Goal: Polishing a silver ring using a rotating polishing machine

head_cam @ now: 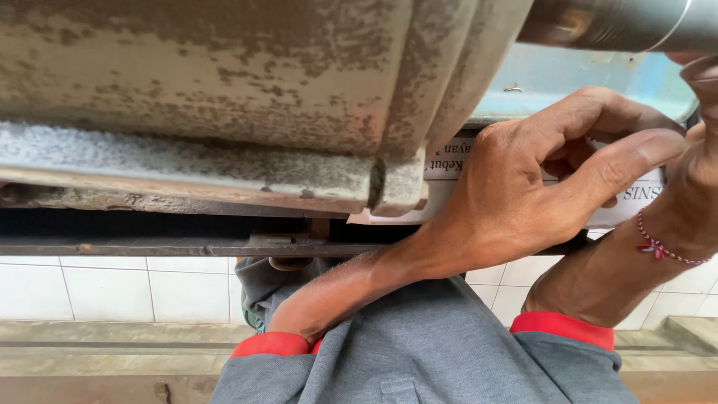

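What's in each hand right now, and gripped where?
Left hand pinches the white printed sheet near its middle, against the worn machine body. Right hand is mostly cut off beside the metal cylinder; its hold cannot be told.

Soft, even daylight is recorded across the frame, with no hard shadows; the brightest areas are the white wall tiles point(112, 288) at lower left and the pale blue surface point(583, 78) at upper right. A deep shadow band is seen under the rusted metal casing point(224, 97), across the middle left, where detail is lost to black. A mild highlight is noted on the metal cylinder point(621, 22) at the top right edge, which is slightly soft, while the left hand point(523, 187) is rendered sharply at centre right.
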